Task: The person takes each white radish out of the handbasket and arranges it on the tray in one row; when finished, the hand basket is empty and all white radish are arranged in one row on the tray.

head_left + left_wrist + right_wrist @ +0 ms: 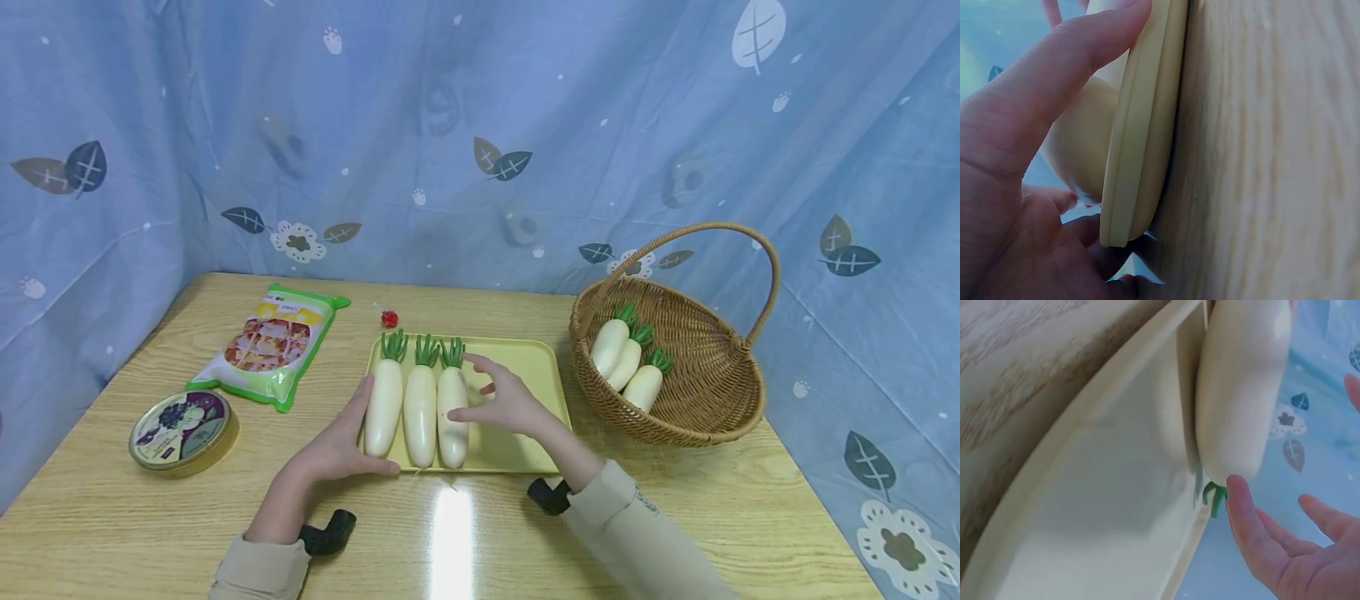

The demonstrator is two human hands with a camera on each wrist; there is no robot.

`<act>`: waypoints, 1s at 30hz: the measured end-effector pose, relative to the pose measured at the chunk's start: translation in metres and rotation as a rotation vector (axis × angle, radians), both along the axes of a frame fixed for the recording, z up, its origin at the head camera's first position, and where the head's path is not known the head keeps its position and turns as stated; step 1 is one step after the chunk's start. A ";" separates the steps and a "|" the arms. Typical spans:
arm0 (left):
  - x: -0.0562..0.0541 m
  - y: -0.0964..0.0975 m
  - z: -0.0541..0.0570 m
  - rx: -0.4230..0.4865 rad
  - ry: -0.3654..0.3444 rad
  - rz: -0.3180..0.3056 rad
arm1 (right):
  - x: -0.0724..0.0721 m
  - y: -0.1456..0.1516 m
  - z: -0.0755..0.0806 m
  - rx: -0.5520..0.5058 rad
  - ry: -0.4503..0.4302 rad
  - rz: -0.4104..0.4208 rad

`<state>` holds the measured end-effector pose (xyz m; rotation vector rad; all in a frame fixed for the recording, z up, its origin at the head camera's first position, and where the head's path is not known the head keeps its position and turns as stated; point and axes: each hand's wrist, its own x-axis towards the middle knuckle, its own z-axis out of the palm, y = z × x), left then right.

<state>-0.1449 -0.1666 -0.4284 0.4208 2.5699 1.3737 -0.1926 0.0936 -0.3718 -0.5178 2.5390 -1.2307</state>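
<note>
Three white radishes with green tops lie side by side on the left part of a yellow tray (517,450): a left one (384,408), a middle one (420,412) and a right one (452,429). My left hand (333,446) spans the tray's near left corner, its thumb along the front rim and its fingers by the left side. In the left wrist view the thumb (1072,59) lies across the rim. My right hand (510,400) hovers at the right radish with fingers spread; in the right wrist view a fingertip (1239,487) appears beside its green top.
To the right stands a wicker basket (705,367) with a tall handle, holding three more white radishes (626,358). At left are a green-edged food bag (273,342) and a round tin (180,429). A small red object (389,318) lies behind the tray.
</note>
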 end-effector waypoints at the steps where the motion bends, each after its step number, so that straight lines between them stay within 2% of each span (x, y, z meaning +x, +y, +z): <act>1: 0.000 0.000 0.000 0.001 0.001 -0.001 | 0.001 0.001 0.002 -0.001 0.002 -0.002; 18: 0.000 0.000 0.001 -0.004 0.000 -0.004 | 0.010 0.032 0.029 -0.027 0.057 -0.004; 25: 0.000 0.001 0.000 -0.011 -0.005 0.001 | 0.014 0.050 0.041 -0.068 0.084 -0.056; 30: 0.000 0.000 0.000 -0.003 -0.009 0.002 | 0.013 0.065 0.051 -0.067 0.126 -0.060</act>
